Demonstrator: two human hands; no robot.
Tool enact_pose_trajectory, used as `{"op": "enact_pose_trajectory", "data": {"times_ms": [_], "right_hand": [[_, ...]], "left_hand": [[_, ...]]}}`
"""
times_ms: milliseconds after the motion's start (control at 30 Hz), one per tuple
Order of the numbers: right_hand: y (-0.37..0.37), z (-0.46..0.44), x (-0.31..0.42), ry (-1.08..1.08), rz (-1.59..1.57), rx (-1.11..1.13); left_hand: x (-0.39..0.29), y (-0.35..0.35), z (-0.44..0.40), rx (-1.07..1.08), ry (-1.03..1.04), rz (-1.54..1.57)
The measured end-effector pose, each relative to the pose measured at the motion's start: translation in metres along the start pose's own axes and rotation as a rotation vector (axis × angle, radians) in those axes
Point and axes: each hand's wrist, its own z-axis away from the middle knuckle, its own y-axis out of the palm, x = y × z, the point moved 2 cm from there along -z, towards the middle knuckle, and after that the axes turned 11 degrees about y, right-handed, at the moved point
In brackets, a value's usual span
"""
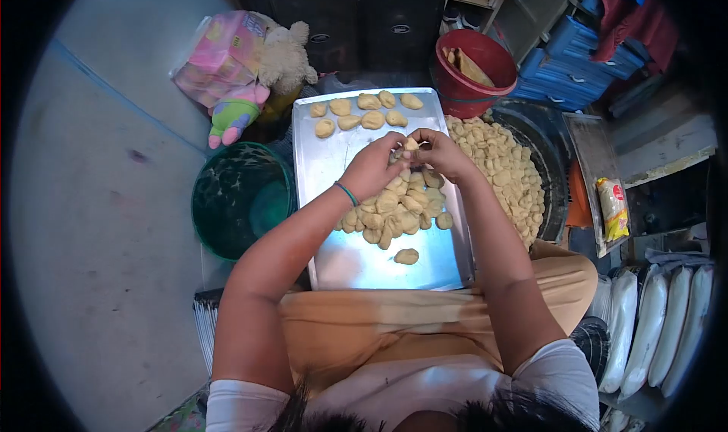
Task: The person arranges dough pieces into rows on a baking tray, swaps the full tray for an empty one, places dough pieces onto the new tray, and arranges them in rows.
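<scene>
A small piece of dough [410, 144] is pinched between the fingertips of both hands, partly covered by them. My left hand [373, 165], with a teal band at the wrist, closes on it from the left, and my right hand [444, 157] from the right. Just below the hands lies a heap of pale yellow dough pieces [390, 207] on a metal tray [322, 182]. At the tray's far end, several flattened pieces [371, 120] sit spaced out in two rough rows. One single dough piece [406, 256] rests near the front edge.
Right of the tray, a large black basin [557, 178] holds many more dough pieces. A red bucket [444, 72] stands behind it. At left are a green bucket [205, 197] and stuffed toys [284, 57]. A yellow packet [613, 208] lies on a board at right, above white-wrapped bundles [651, 326].
</scene>
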Motion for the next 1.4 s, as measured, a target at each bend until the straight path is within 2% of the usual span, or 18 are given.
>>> {"op": "enact_pose_trajectory", "data": {"times_ms": [33,200,333,433,533,567,633,667,733,800,833,933,967,1067,1167,1233,1300,1400], "right_hand": [[-0.003,0.003,-0.002,-0.010,-0.057,-0.017],[-0.017,-0.008,-0.005,-0.158,-0.388,-0.139],[-0.031,-0.035,-0.015,-0.260,-0.467,-0.440],[-0.041,-0.045,-0.026,-0.360,-0.164,-0.605],[-0.034,-0.029,-0.017,-0.465,0.650,-0.672],[-0.030,-0.027,-0.020,-0.547,0.686,-0.706],[-0.033,-0.027,-0.017,-0.387,0.750,-0.587],[-0.036,-0.027,-0.015,-0.306,0.784,-0.524],[-0.035,-0.033,0.003,-0.329,0.708,-0.575],[-0.028,-0.044,0.010,-0.268,0.525,-0.671],[-0.026,-0.049,0.014,-0.214,0.631,-0.670],[-0.007,-0.032,0.027,-0.541,0.807,-0.832],[0.004,-0.017,0.031,-0.491,0.818,-0.729],[0.045,-0.007,0.006,-0.420,0.733,-0.158],[0.049,-0.013,0.003,-0.025,0.670,-0.066],[0.048,-0.016,0.008,-0.168,0.780,-0.133],[0.052,-0.018,0.007,-0.396,0.732,-0.183],[0.060,-0.031,0.005,-0.459,0.753,-0.091]], "left_hand": [[0.000,0.003,-0.001,-0.028,-0.078,0.061],[0.020,0.004,0.000,0.075,-0.060,0.015],[0.027,0.005,0.003,0.136,-0.036,0.004],[0.027,0.002,0.000,0.231,-0.095,-0.017],[0.019,-0.004,0.000,0.164,-0.092,-0.048],[0.016,-0.005,-0.002,0.153,-0.002,0.011],[0.013,-0.006,0.000,0.132,0.171,0.132],[0.018,-0.004,0.000,0.169,0.166,0.089],[0.027,-0.002,-0.002,0.248,0.159,0.006],[0.028,-0.005,-0.004,0.242,0.039,-0.009],[0.028,-0.008,-0.005,0.237,-0.020,-0.018],[0.043,-0.022,-0.001,0.067,-0.084,0.090],[0.052,-0.030,0.000,0.098,-0.176,0.164],[0.056,-0.051,0.010,0.033,-0.278,0.376],[0.060,-0.065,0.014,0.151,-0.294,0.236],[0.067,-0.071,0.019,0.215,-0.271,0.110],[0.073,-0.066,0.024,0.050,-0.186,-0.063],[0.062,-0.055,0.026,-0.104,-0.115,-0.212]]}}
